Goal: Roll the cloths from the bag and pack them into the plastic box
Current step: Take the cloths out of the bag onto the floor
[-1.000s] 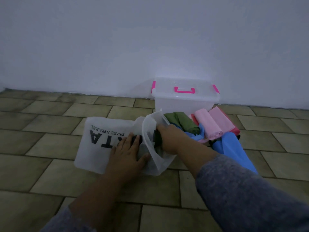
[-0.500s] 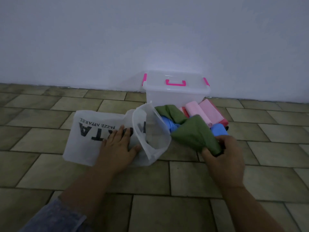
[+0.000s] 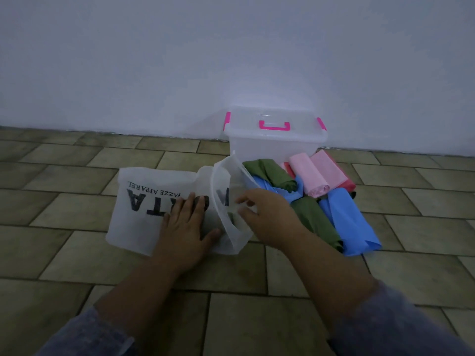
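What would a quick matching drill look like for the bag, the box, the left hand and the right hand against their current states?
Things:
1. white bag
2. plastic box
3. left hand
4. right hand

States:
A. lid on, against the wall
B. pressed flat on the bag
C. lying on the floor, mouth open toward the cloths
D. fingers at the bag's open mouth

Pairs: 1-C, 2-A, 3-B, 4-D

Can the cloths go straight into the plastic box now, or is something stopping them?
Something is. The plastic box has its lid on, pink latches down at both ends. The cloths lie on the floor in front of it, so the lid must come off first.
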{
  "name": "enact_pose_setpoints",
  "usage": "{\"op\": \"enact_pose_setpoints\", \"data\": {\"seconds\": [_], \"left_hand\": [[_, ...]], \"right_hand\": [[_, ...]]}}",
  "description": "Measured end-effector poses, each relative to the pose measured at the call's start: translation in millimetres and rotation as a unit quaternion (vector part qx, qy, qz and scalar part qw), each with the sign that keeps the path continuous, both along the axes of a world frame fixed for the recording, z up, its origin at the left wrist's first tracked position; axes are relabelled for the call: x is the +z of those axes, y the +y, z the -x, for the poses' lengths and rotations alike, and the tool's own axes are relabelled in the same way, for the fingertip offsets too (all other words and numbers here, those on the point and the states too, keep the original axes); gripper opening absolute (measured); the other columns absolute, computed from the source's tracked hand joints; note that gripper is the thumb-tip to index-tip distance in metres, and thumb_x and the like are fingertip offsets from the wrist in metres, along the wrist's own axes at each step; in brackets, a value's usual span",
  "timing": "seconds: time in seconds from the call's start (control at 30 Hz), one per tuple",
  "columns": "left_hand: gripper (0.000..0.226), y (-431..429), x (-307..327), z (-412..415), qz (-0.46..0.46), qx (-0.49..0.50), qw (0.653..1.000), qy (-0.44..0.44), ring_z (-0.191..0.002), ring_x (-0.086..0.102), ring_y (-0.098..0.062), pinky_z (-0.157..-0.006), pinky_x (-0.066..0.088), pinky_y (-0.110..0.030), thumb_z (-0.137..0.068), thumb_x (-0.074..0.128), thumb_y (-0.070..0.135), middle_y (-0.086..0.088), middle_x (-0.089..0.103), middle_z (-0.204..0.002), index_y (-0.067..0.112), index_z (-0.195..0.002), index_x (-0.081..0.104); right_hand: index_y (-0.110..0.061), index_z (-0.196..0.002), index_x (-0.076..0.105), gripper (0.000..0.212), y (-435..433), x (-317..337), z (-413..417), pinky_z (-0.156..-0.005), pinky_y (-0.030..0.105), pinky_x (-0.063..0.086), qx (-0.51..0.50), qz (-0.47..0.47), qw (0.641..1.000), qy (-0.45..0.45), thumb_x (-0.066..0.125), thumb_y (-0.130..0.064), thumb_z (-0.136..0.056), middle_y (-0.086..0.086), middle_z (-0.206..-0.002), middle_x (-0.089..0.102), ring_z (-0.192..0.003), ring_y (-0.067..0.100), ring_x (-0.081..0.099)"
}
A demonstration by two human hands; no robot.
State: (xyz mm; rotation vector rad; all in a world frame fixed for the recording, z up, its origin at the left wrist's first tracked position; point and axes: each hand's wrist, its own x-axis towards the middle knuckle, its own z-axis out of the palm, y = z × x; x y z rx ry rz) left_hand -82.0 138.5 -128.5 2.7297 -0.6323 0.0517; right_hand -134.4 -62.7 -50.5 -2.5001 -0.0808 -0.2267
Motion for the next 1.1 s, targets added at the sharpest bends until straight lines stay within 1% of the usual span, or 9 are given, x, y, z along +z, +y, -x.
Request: {"op": "enact_pose_setpoints", "data": {"seconds": [0.13,0.23,0.33,0.5,0.63,0.7,0.77,0.9,1.1], "left_hand": [[0.095,3,-6,8,0.025,0.009,1.0,-0.007,-0.14,-0.026,-0.018,-0.116,-0.006,-0.043,-0.083,0.037,0.071,0.003,-0.025,-0.155,0.036,-0.137,-0.032],[0.106,2,-7,9,0.039,0.019,0.999,-0.005,-0.139,-0.029,-0.018,-0.115,-0.009,-0.041,-0.079,0.043,0.071,0.002,-0.032,-0.152,0.032,-0.133,-0.039],[0.117,4,-9,9,0.063,0.03,0.997,0.015,-0.139,-0.029,-0.018,-0.115,-0.008,-0.041,-0.073,0.051,0.074,0.0,-0.033,-0.152,0.033,-0.131,-0.042],[0.122,6,-12,3,0.076,0.048,0.995,0.052,-0.143,-0.019,-0.018,-0.116,0.001,-0.043,-0.064,0.051,0.08,-0.002,-0.022,-0.157,0.032,-0.134,-0.036],[0.117,3,-12,-6,0.005,0.103,0.993,0.058,-0.144,-0.014,-0.026,-0.116,0.003,-0.049,-0.064,0.035,0.088,-0.006,-0.018,-0.157,0.025,-0.146,-0.019],[0.114,0,-10,-9,0.002,0.137,0.988,0.071,-0.144,-0.014,-0.028,-0.115,0.002,-0.051,-0.067,0.037,0.086,-0.008,-0.017,-0.157,0.024,-0.147,-0.015],[0.113,-7,-6,-13,0.009,0.18,0.979,0.092,-0.144,-0.015,-0.03,-0.115,0.001,-0.052,-0.068,0.039,0.085,-0.009,-0.016,-0.157,0.024,-0.148,-0.012],[0.11,-31,5,-24,0.028,0.259,0.956,0.134,-0.142,-0.016,-0.034,-0.114,0.001,-0.054,-0.067,0.046,0.079,-0.011,-0.015,-0.156,0.026,-0.148,-0.008],[0.106,-73,24,-31,0.082,0.311,0.93,0.178,-0.142,-0.01,-0.036,-0.113,0.004,-0.057,-0.07,0.061,0.062,-0.012,-0.01,-0.156,0.025,-0.148,-0.001]], "right_hand": [[-0.021,-0.119,0.059,0.031,18,-6,-36,-0.084,0.027,0.044,0.085,0.079,0.983,0.143,0.057,-0.024,-0.089,0.0,-0.113,0.06,-0.1,0.016,0.055],[-0.023,-0.127,0.049,0.05,20,-13,-42,-0.092,0.038,0.049,0.085,0.031,0.972,0.219,0.067,-0.025,-0.08,0.001,-0.119,0.055,-0.108,0.021,0.052],[-0.022,-0.127,0.046,0.058,19,-19,-39,-0.09,0.039,0.052,0.075,0.015,0.967,0.242,0.073,-0.029,-0.077,0.002,-0.12,0.053,-0.107,0.022,0.052],[-0.03,-0.112,0.055,0.044,7,-21,-12,-0.063,0.015,0.043,0.017,-0.114,0.981,0.155,0.076,-0.025,-0.073,-0.005,-0.106,0.056,-0.088,0.009,0.055],[-0.034,-0.102,0.058,0.043,-23,-16,25,-0.076,0.021,0.044,-0.095,-0.143,0.983,-0.062,0.08,-0.02,-0.068,-0.012,-0.1,0.052,-0.091,0.005,0.052],[-0.03,-0.1,0.058,0.042,-38,-18,47,-0.071,0.017,0.04,-0.144,-0.09,0.971,-0.17,0.08,-0.018,-0.067,-0.01,-0.095,0.05,-0.086,0.002,0.047],[-0.024,-0.096,0.059,0.04,-46,-26,66,-0.063,0.016,0.034,-0.181,0.013,0.961,-0.208,0.081,-0.018,-0.063,-0.008,-0.089,0.044,-0.079,0.005,0.042],[-0.025,-0.089,0.06,0.04,-33,-52,83,-0.061,0.029,0.033,-0.174,0.225,0.951,-0.121,0.082,-0.035,-0.057,-0.002,-0.079,0.043,-0.068,0.015,0.044],[-0.038,-0.115,0.053,0.055,-30,-45,61,-0.073,0.035,0.031,-0.128,0.268,0.955,-0.015,0.042,-0.072,-0.074,-0.006,-0.09,0.041,-0.084,0.017,0.049]]}}
